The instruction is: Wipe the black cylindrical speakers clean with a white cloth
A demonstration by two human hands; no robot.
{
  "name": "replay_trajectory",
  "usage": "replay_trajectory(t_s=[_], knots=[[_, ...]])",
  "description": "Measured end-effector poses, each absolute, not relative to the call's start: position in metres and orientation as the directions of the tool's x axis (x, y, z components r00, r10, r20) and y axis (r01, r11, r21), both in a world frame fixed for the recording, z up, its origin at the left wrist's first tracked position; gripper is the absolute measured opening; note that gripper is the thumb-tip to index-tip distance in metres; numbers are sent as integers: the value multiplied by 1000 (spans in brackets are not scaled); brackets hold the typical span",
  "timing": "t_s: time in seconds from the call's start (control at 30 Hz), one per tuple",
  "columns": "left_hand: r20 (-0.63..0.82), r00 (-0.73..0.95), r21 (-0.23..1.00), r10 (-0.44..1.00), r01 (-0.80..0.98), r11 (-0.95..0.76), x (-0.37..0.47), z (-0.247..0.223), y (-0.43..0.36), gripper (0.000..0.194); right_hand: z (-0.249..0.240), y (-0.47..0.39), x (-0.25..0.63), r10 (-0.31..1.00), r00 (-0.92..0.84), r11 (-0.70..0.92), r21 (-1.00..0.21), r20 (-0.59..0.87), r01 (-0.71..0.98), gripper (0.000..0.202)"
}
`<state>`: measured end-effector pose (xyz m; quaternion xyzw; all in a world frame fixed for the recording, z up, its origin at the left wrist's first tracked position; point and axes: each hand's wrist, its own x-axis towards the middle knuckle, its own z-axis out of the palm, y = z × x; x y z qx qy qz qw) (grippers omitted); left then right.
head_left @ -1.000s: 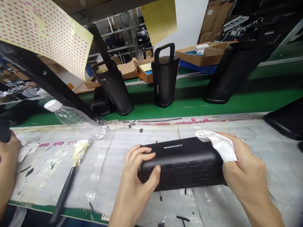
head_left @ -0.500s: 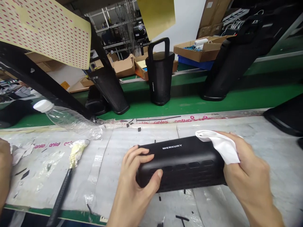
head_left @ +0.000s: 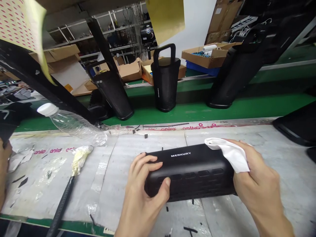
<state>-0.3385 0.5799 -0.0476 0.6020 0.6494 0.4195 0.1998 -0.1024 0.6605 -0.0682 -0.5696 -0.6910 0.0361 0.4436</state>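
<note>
A smooth, matte black housing (head_left: 190,169), rounded-edged and lettered MERKURY, is held at near centre over the sheet-covered tabletop (head_left: 115,177); its left end is clasped between thumb and fingers in the left hand's (head_left: 139,189) grip; a soft, folded white cloth (head_left: 229,153) is pinched in the right hand's (head_left: 258,179) grip, against the right end; at left, a clear plastic bottle (head_left: 74,125) is seen.

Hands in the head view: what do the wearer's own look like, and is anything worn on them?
Left hand and right hand are both bare, with no gloves. No ring, watch or bracelet shows, nor any sleeve where the arms leave the picture.
</note>
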Motion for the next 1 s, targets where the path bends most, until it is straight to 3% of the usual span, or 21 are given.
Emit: replay_trajectory(t_s=[0.67, 0.77, 0.9, 1.0], knots=[[259, -195, 805, 946, 585, -99, -343, -47, 584, 15, -67, 665, -105, 854, 108, 291, -638, 510, 713, 53], [186, -290, 912, 939, 406, -56, -352, -58, 584, 21, -67, 667, -106, 868, 118, 277, -667, 482, 691, 49], [-40, -297, 997, 954, -73, 19, -357, -85, 581, 58, -67, 671, -102, 874, 126, 267, -680, 470, 683, 43], [-50, -252, 979, 967, -202, -2, -355, -100, 582, 70, -63, 672, -104, 837, 66, 302, -559, 543, 772, 43]])
